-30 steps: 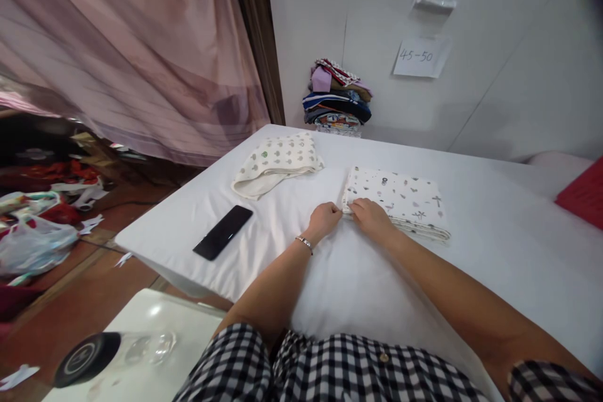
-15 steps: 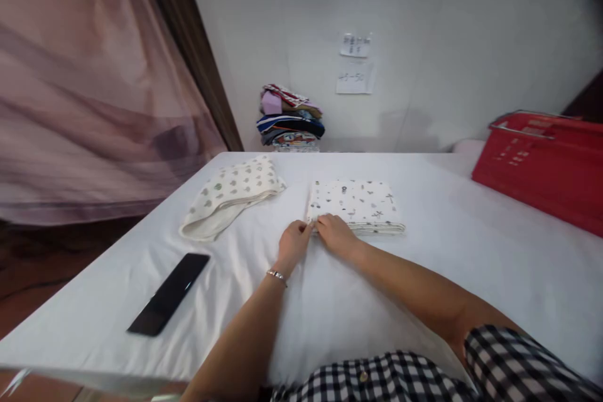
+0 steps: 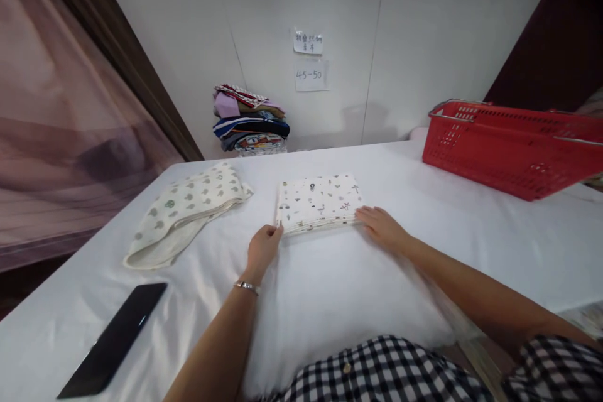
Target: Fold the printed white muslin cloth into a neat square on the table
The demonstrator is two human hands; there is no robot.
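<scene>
A folded white cloth [image 3: 320,198] with small scattered prints lies flat on the white-covered table, its layered edge towards me. My left hand [image 3: 262,251] pinches its near left corner between thumb and fingers. At the near right corner, my right hand [image 3: 384,229] rests with its fingers stretched over the edge; its thumb is hidden. To the left lies another cream cloth [image 3: 188,201] with grey-green prints, loosely folded over, touched by neither hand.
A black phone-like slab [image 3: 115,339] lies at the table's front left. On the right stands a red plastic basket [image 3: 499,151] with metal handles. Behind the table are a stack of folded fabrics [image 3: 249,119] and paper signs [image 3: 311,75] on the wall.
My right hand has moved from the cloth's near left corner along the front edge to its right corner. My left hand stays at the left corner. The view has turned right, showing more basket.
</scene>
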